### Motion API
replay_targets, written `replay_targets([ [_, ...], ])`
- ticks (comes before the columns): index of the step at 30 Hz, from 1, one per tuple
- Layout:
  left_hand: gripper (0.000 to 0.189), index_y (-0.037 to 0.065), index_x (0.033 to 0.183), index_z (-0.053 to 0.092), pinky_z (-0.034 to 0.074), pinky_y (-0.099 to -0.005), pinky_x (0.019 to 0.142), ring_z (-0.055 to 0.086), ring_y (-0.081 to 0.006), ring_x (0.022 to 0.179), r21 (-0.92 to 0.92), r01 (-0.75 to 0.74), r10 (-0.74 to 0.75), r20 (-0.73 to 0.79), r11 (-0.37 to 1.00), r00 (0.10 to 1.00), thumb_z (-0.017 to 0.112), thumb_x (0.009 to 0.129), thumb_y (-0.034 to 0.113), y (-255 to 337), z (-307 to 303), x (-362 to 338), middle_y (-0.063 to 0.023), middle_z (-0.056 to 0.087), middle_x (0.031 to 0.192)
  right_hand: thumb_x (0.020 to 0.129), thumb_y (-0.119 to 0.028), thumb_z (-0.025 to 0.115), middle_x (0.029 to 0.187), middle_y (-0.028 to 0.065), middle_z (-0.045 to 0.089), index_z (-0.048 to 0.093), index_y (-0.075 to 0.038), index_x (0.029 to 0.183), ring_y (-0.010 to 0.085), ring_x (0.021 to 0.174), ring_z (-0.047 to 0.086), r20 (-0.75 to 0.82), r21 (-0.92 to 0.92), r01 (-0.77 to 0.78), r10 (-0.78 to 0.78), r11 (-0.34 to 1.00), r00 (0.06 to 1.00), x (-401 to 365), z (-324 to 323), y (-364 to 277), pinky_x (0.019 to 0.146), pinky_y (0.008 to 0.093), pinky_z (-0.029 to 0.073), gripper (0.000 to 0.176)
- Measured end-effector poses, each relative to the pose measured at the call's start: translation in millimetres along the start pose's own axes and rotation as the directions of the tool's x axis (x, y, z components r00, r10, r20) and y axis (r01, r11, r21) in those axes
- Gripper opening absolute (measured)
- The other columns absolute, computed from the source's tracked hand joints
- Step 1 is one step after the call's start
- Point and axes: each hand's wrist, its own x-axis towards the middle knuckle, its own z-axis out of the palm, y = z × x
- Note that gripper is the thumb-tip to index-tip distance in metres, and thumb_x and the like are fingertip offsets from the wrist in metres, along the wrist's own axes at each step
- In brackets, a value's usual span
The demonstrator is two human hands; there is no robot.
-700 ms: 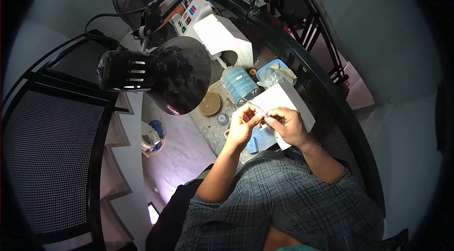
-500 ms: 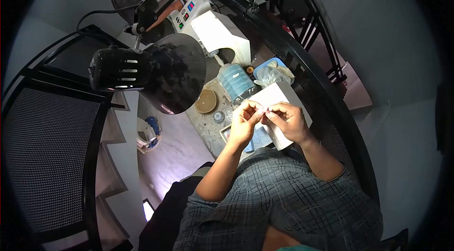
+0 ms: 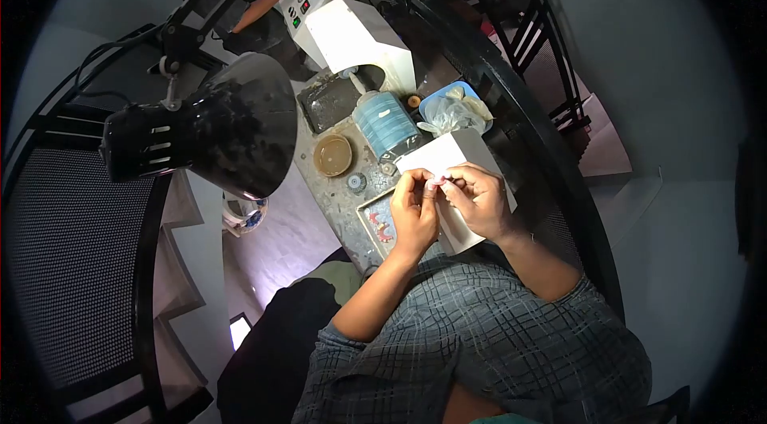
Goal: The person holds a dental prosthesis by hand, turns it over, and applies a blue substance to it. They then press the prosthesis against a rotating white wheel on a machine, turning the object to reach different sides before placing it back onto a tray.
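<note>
My left hand (image 3: pixel 415 220) and my right hand (image 3: pixel 482 207) are held close together, fingertips nearly meeting. Between the pinched fingers is a small pinkish-red piece (image 3: pixel 439 180), mostly covered, so its exact kind does not show. Both hands are above a white box-like block (image 3: pixel 435 154). Left of my left hand lies a shallow tray (image 3: pixel 361 216) with several small red-and-pale pieces (image 3: pixel 380 226) in it, partly hidden by my wrist.
A black lamp (image 3: pixel 232 128) hangs at left. Beyond my hands stand a blue-banded container (image 3: pixel 386 122), a round bowl (image 3: pixel 332 155), a blue basin (image 3: pixel 459 90) with plastic bags and a white machine (image 3: pixel 351 29). Another person's arm (image 3: pixel 268 5) reaches behind it. A black railing (image 3: pixel 511 85) curves along the right.
The view has shifted slightly, showing more of the tray with red pieces. My hands stay together with fingers slightly rearranged, and the small piece shows more clearly. The other person's position has shifted.
</note>
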Motion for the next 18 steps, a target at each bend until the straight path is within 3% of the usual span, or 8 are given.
replay_targets([
  [2,0.005,-0.002,0.097,0.058,0.049,-0.0291,0.069,0.06,-0.0173,0.076,0.35,-0.144,0.155,-0.005,0.926,0.988,0.061,0.094,-0.002,-6,-2,-2,-0.0097,0.061,0.088,0.088,-0.003,0.067,0.088,0.012,0.069,0.068,0.004,0.1,0.0153,0.073,0.067,-0.003,-0.037,0.042,-0.042,0.998,0.999,1,-2,-1,0.063,0.0276,0.053,0.014],
  [3,0.006,-0.002,0.095,0.058,0.049,-0.0319,0.067,0.059,-0.0218,0.074,0.413,-0.179,0.209,-0.029,0.893,0.977,0.061,0.091,-0.004,-3,2,-2,-0.0129,0.06,0.086,0.088,-0.003,0.066,0.089,0.0124,0.069,0.068,0.005,0.1,0.0165,0.073,0.068,-0.001,-0.031,0.037,-0.037,0.999,0.999,0,-1,1,0.063,0.0286,0.054,0.014],
  [4,0.006,-0.002,0.095,0.058,0.049,-0.0319,0.067,0.059,-0.0218,0.074,0.417,-0.173,0.205,-0.033,0.892,0.978,0.061,0.091,-0.004,-2,5,-3,-0.0129,0.06,0.086,0.088,-0.003,0.066,0.089,0.0124,0.069,0.068,0.005,0.1,0.0165,0.073,0.068,0.003,-0.027,0.032,-0.032,0.999,0.999,0,-2,2,0.063,0.0286,0.054,0.014],
  [6,0.006,-0.002,0.095,0.058,0.048,-0.0319,0.066,0.059,-0.022,0.072,0.504,-0.289,0.347,-0.022,0.814,0.937,0.06,0.091,-0.005,-3,8,-3,-0.0132,0.06,0.085,0.088,-0.002,0.065,0.089,0.0135,0.069,0.067,0.006,0.1,0.0178,0.073,0.068,0.016,-0.042,0.047,-0.046,0.998,0.999,1,-3,4,0.063,0.029,0.054,0.015],
  [7,0.004,-0.004,0.099,0.056,0.046,-0.0245,0.067,0.054,-0.0105,0.075,0.525,-0.341,0.394,0.01,0.78,0.919,0.058,0.096,-0.001,-9,7,-4,-0.007,0.057,0.088,0.088,-0.002,0.065,0.089,0.0135,0.069,0.067,0.006,0.1,0.0178,0.073,0.068,0.012,-0.037,0.043,-0.043,0.998,0.999,2,-4,4,0.063,0.029,0.054,0.015],
  [14,0.006,-0.003,0.099,0.056,0.044,-0.0229,0.067,0.052,-0.0084,0.074,0.476,-0.295,0.351,-0.032,0.828,0.936,0.056,0.098,0.002,-20,2,-9,-0.0046,0.057,0.086,0.089,-0.003,0.066,0.089,0.0138,0.068,0.066,0.006,0.1,0.0177,0.072,0.067,0.015,0.009,0.085,-0.085,0.996,0.996,1,-5,5,0.063,0.0288,0.053,0.015],
  [16,0.006,-0.003,0.099,0.056,0.044,-0.0229,0.069,0.053,-0.0087,0.075,0.456,-0.312,0.365,-0.031,0.834,0.93,0.055,0.098,0.002,-20,4,-9,-0.0049,0.057,0.087,0.091,-0.002,0.066,0.091,0.008,0.067,0.067,0.005,0.102,0.0079,0.075,0.064,0.053,0.038,0.091,-0.093,0.995,0.994,2,-7,5,0.062,0.0224,0.051,0.013],
  [18,0.006,-0.003,0.099,0.056,0.044,-0.0229,0.07,0.053,-0.0089,0.077,0.442,-0.321,0.372,-0.031,0.838,0.928,0.054,0.098,0.002,-21,2,-9,-0.0052,0.057,0.089,0.091,-0.002,0.066,0.089,0.0073,0.066,0.067,0.005,0.102,0.0074,0.076,0.063,0.046,0.064,0.098,-0.101,0.993,0.994,2,-5,6,0.062,0.0224,0.051,0.013],
])
